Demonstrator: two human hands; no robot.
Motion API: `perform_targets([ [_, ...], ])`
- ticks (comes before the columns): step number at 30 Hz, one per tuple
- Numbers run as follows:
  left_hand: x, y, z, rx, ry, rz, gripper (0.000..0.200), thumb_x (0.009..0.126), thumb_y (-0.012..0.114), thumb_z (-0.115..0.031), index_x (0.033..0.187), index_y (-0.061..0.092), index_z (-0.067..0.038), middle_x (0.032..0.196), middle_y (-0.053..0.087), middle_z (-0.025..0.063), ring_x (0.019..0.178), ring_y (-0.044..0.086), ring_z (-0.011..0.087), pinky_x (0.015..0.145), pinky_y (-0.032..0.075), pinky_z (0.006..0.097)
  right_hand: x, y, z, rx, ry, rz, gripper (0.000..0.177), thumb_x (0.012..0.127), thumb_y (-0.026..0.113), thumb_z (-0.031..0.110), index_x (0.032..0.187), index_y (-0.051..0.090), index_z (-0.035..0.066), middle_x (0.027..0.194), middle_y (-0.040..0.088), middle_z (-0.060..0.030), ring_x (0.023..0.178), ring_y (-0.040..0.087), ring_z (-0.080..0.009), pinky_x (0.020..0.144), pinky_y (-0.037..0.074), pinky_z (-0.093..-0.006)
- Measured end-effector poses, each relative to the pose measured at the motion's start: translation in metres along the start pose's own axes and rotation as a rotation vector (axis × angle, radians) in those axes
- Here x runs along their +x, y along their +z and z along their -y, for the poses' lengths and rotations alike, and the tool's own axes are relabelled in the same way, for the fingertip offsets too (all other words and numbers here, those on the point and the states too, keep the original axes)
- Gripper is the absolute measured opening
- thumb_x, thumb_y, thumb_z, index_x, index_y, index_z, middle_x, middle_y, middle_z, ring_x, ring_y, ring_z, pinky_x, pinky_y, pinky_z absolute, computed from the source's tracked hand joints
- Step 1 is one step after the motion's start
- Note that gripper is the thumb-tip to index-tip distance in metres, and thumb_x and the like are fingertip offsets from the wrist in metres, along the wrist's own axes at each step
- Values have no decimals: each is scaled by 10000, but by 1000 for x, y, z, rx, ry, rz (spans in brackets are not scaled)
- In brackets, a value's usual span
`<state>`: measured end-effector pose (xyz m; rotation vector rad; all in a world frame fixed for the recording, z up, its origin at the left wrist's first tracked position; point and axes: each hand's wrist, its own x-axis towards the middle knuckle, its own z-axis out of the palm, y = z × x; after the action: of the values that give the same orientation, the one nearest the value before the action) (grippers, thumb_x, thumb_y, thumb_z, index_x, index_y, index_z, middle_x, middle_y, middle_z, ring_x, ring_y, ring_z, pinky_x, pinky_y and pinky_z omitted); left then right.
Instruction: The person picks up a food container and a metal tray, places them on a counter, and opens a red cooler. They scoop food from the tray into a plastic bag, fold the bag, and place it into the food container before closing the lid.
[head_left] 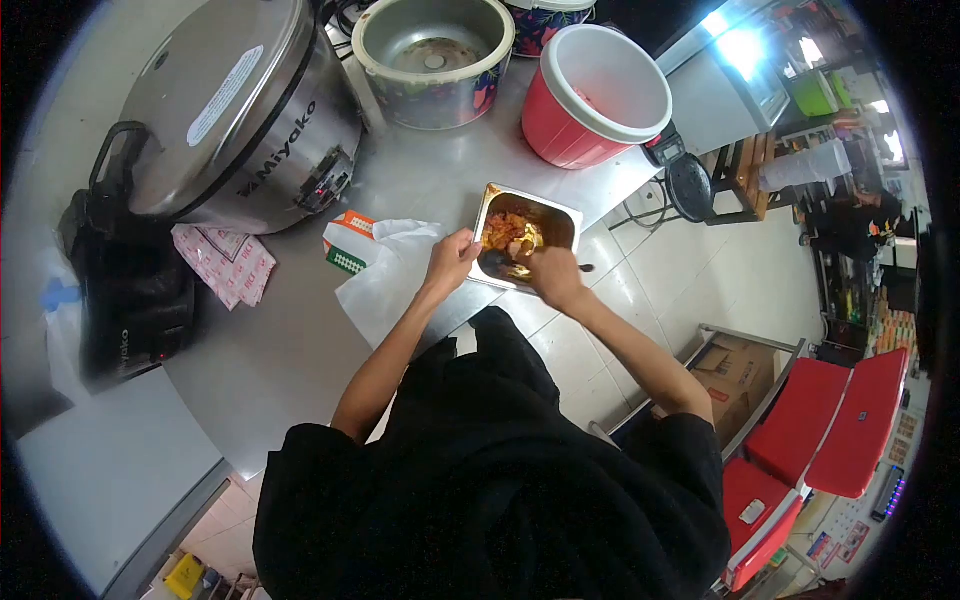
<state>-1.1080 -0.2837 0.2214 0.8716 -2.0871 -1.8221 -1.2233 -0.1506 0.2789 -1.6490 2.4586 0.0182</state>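
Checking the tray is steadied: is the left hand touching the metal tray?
Touching. The head view shows the left hand pressed against the left rim of the metal tray.

Single head-worn fisheye camera, looking steeply down past the person's black-clad torso (490,480), close above the grey stainless-steel bench (300,335), left hand (452,258) and right hand (553,276) mid-frame.

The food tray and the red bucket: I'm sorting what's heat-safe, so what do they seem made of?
The food tray looks like stainless steel: thin silvery rim with a shine, rounded pressed corners. The red bucket looks like plastic: even opaque red wall, smooth white inside, thick rim; enamelled metal is possible. The spoon in the right hand is too dark to judge.
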Motion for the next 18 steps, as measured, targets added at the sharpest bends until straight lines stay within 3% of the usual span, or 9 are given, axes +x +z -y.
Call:
perform_targets([
  [2, 2, -2, 0, 19, -9, 14, 122, 782, 530, -113, 814, 517, 3, 703, 605, 120, 622, 563, 159, 587, 420, 285, 1, -23, -8, -16, 222, 69, 118, 686, 511, 61, 620, 606, 40, 612, 581, -144, 604, 600, -263, 499, 473, -352],
  [5, -1, -4, -3, -3, -35, 64, 125, 782, 531, -115, 821, 516, 3, 713, 608, 121, 634, 570, 164, 591, 421, 286, 14, 5, -21, 23, 326, 38, 106, 686, 512, 63, 648, 604, 28, 623, 581, -154, 613, 598, -281, 517, 476, -365],
  [6, 2, -5, -4, -43, -43, 95, 127, 782, 531, -117, 824, 515, 2, 716, 608, 123, 639, 574, 167, 590, 420, 288, 15, 12, -20, 64, 294, 137, 106, 686, 506, 56, 655, 602, 24, 625, 578, -163, 618, 593, -297, 541, 478, -376],
  [7, 5, -6, -5, -43, -40, 95, 127, 782, 531, -117, 824, 515, 2, 716, 608, 123, 639, 574, 167, 590, 420, 288, 14, 21, -16, 83, 164, 53, 108, 686, 501, 50, 660, 600, 18, 631, 576, -171, 619, 590, -301, 554, 477, -380],
  [9, 4, -11, -3, 32, -56, 177, 141, 810, 511, -117, 867, 501, 11, 779, 604, 84, 714, 536, 99, 614, 408, 234, 7, 11, -8, 45, 41, 129, 109, 689, 498, 52, 674, 601, 20, 625, 573, -170, 615, 589, -295, 556, 475, -377],
  [12, 3, -11, -5, 52, -49, 108, 143, 808, 517, -121, 866, 499, 9, 776, 599, 88, 710, 529, 99, 617, 407, 240, -14, -16, -15, 131, -56, 12, 104, 687, 501, 56, 684, 601, 28, 617, 570, -161, 605, 588, -288, 551, 471, -381],
  [16, 4, -10, -13, 74, -43, 102, 142, 807, 519, -121, 865, 501, 8, 773, 601, 89, 709, 527, 98, 625, 406, 244, -18, -10, -12, 75, -188, 106, 100, 675, 521, 81, 636, 606, 45, 604, 568, -146, 583, 586, -273, 525, 470, -356],
  [18, 2, -8, -23, 66, -108, 131, 133, 804, 520, -111, 861, 502, 8, 771, 603, 91, 710, 526, 97, 632, 402, 242, -2, 5, -3, 40, -137, 70, 96, 668, 530, 86, 631, 608, 44, 594, 566, -143, 578, 586, -267, 523, 469, -349],
])
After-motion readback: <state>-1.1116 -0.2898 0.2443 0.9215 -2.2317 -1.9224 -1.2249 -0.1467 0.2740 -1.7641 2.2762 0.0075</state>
